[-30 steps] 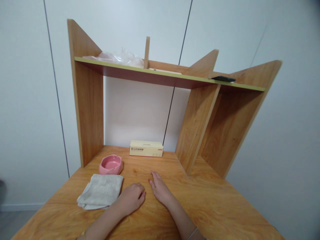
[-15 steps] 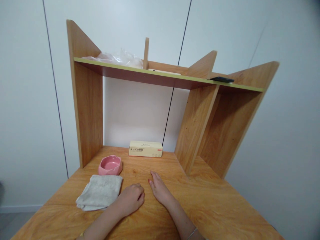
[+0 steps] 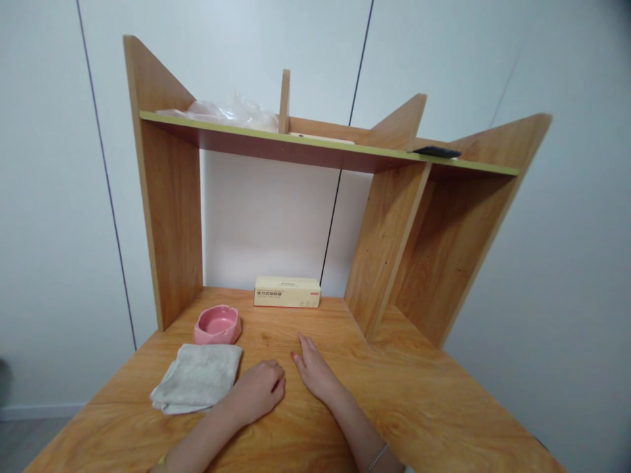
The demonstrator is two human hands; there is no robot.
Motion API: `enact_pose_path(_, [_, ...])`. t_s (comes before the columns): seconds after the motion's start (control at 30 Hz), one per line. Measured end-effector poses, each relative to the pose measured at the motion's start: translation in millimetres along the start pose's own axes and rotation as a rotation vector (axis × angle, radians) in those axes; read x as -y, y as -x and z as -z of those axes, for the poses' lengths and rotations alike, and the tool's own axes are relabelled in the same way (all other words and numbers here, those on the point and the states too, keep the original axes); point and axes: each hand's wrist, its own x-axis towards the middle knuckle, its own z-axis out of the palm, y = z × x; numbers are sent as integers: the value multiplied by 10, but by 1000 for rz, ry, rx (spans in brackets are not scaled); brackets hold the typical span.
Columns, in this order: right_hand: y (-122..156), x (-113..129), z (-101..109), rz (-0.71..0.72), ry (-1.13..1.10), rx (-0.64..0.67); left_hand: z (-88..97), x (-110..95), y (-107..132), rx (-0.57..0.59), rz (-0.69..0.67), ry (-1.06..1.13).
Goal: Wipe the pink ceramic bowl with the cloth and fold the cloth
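My left hand (image 3: 261,390) rests on the desk with its fingers curled in, and nothing shows in it. Just to its left lies a folded grey cloth (image 3: 200,376), with my left forearm passing close by its lower right corner. My right hand (image 3: 315,371) lies on the wood a short way to the right, fingers stretched forward and thumb apart, holding nothing. Behind the cloth sits a pink faceted bowl (image 3: 217,326), notched at the rim like an ashtray. Farther back, a long cream cling film box (image 3: 287,293) stands near the wall.
A wooden shelf unit (image 3: 172,217) rises from the back of the desk (image 3: 434,420), with an upright divider (image 3: 387,249) right of the box. On its upper board are a clear plastic bag (image 3: 231,113), a flat white item (image 3: 323,138) and a dark flat object (image 3: 438,152).
The view has shifted very slightly. Both hands and the things on the desk stay where they were.
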Motion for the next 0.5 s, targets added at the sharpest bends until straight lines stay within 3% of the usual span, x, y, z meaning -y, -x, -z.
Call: enact_pose_path(0.5, [10,26,19,-19,5,19,-9,0,-8,-2,7,-1])
